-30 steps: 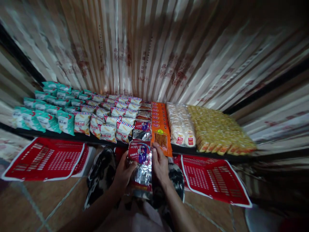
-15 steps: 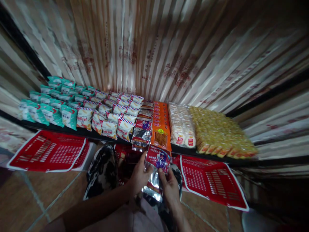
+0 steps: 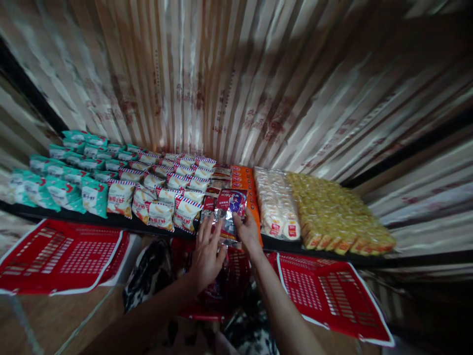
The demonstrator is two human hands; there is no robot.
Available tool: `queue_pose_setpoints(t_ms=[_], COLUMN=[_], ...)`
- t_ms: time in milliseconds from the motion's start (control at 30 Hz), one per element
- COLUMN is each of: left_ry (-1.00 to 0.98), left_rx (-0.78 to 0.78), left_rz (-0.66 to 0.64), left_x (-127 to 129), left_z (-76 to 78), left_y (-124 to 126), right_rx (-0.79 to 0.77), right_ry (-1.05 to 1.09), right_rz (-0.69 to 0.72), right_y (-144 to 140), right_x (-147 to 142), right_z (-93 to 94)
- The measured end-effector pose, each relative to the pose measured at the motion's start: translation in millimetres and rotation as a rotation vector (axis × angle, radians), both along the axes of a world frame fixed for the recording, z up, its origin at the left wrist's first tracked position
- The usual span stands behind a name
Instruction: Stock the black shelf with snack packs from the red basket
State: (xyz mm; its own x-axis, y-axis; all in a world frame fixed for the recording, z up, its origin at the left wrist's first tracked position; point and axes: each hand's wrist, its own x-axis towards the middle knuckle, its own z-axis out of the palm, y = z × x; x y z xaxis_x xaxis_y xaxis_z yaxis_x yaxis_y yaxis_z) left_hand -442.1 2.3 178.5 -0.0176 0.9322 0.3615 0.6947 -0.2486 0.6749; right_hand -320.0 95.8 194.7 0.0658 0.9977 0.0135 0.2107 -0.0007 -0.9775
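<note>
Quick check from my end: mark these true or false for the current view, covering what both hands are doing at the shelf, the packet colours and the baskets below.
1. Both hands are at a red-and-silver packet at the shelf's front edge. True: left hand, right hand.
2. The green packets lie at the right end of the shelf. False: they are at the left end; yellow packets fill the right.
3. Red baskets sit below the shelf. True.
4. The right hand holds an orange packet. False: the orange packets lie in a row beside the packet it holds.
</note>
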Motion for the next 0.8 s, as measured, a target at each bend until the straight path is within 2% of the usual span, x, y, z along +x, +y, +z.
queue_pose_setpoints(t_ms=[133, 300, 400, 567, 800], left_ry=[0.121, 0.171, 0.187, 0.186, 0.165], left_rx=[0.039, 0.109, 0.121, 0.127, 0.161], left_rz=[0.019, 0.066, 0.062, 0.084, 0.139], left_x=[0, -1, -4, -5, -1], left_z=[-7.0, -22.3, -29.9, -37.6, -42.3], left_y=[16, 38, 46, 48, 48], right_rx=[0.086, 0.18, 0.204, 0.329, 0.341], right_ry=[-0.154, -0.305, -0.367, -0.512, -0.771], right_rz=[-0.032, -0.074, -0.043, -0.029, -0.08], right_y=[28, 41, 45, 46, 37], right_x=[-16, -35, -41, -43, -42], right_z=[7.9, 8.9, 4.3, -6.0, -7.0])
